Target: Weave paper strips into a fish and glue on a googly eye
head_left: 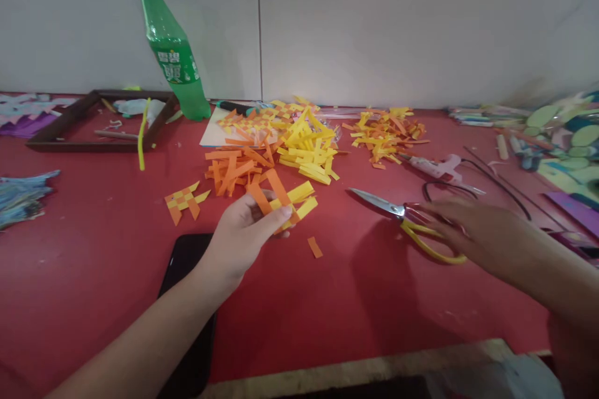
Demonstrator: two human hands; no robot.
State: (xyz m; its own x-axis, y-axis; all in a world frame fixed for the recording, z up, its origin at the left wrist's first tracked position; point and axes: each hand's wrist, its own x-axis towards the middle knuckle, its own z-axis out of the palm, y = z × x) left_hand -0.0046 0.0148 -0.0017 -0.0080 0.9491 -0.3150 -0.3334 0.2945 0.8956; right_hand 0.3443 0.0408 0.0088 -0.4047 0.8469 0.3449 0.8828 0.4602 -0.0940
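Observation:
My left hand (253,224) pinches a woven piece of orange and yellow paper strips (281,202), with loose strip ends pointing up and to the right. At the scissors (397,209) my right hand (468,224) reaches over the handles, one red and one yellow; its fingers are blurred, so their grip is unclear. The blades lie pointing left. A small orange paper scrap (315,247) rests below the woven piece. Left of my left hand lies a finished-looking woven paper fish shape (185,202). Behind are piles of orange strips (234,168) and yellow strips (309,143).
A black phone (187,324) lies partly under my left forearm. At the back stand a green bottle (175,56) and a dark frame (88,146). A pink glue gun (437,168) with its cord lies behind the scissors. Mixed strips (386,134) and paper cutouts (575,137) lie farther right.

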